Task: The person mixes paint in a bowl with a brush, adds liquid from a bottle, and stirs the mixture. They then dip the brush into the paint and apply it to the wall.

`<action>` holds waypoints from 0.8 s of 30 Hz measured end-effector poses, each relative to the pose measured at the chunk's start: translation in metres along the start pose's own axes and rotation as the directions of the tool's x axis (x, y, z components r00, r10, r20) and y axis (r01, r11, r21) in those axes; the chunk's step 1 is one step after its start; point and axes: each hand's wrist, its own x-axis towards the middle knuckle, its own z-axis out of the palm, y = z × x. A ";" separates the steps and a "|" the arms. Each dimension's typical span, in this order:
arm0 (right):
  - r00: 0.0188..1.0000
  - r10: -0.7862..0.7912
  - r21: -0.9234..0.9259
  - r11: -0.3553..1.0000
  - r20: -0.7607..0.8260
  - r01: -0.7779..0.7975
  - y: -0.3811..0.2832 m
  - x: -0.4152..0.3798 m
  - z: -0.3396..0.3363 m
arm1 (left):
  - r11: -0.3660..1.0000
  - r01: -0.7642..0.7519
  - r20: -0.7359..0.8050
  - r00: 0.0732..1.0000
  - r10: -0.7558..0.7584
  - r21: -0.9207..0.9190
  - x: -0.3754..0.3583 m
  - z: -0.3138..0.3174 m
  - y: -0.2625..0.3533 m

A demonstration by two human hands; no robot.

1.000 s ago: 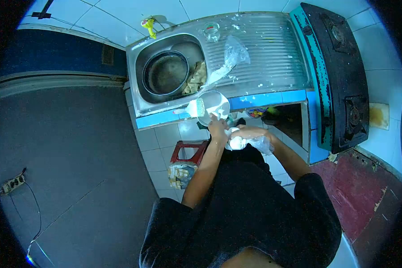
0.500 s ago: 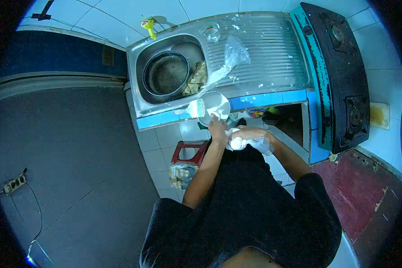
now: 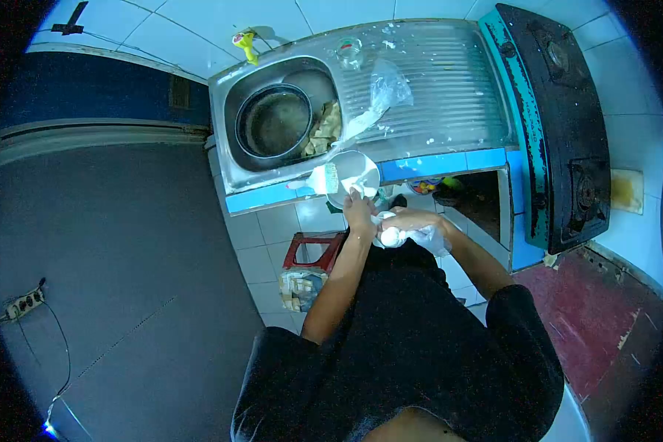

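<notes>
My left hand (image 3: 359, 211) is at the near rim of a round pale container (image 3: 373, 168), its fingers closed near some white material (image 3: 358, 186) inside. What those fingers pinch, if anything, is too small to make out. Beside it, my right hand (image 3: 411, 219) grips a clear plastic bag (image 3: 433, 239) with white, rounded contents bulging out towards my left hand. A wide brush with pale bristles (image 3: 324, 179) lies across the left rim of the container. Both hands are low, in front of my body, just off the counter's front edge.
A steel sink (image 3: 228, 132) holds a dark round pan (image 3: 274, 121) and crumpled pale pieces (image 3: 324, 131). On the ribbed drainboard are a glass (image 3: 349, 54) and another plastic bag (image 3: 389, 87). A two-burner stove (image 3: 560, 132) stands right; a red stool (image 3: 311, 250) is below left.
My hands stay in nearly the same place, with only slight shifts at the fingers and the bag. The brush and container have not visibly moved.
</notes>
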 end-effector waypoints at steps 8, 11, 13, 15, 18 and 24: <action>1.000 -0.018 -0.033 0.999 0.000 0.018 0.008 0.003 -0.002 | 1.000 -0.008 0.013 1.000 0.008 0.008 0.003 -0.002 -0.002; 0.998 0.054 -0.033 0.998 -0.025 -0.055 -0.013 -0.011 0.002 | 0.998 -0.052 0.019 0.998 0.052 0.039 0.010 -0.005 -0.009; 0.992 0.100 -0.074 0.992 -0.082 -0.106 -0.033 -0.025 0.008 | 0.995 -0.088 0.033 0.996 0.086 0.052 0.007 -0.003 -0.007; 0.992 0.080 -0.024 0.996 -0.102 -0.083 -0.042 -0.032 0.011 | 1.000 0.015 -0.058 0.998 -0.015 -0.004 -0.001 0.004 -0.001; 1.000 0.005 -0.068 0.998 -0.017 -0.006 -0.022 -0.017 0.003 | 0.995 0.073 0.111 0.992 -0.066 -0.064 -0.004 0.001 0.007; 1.000 0.011 -0.051 0.999 0.006 -0.011 -0.015 -0.014 0.003 | 0.997 0.019 0.082 0.996 -0.025 0.074 -0.010 0.003 0.012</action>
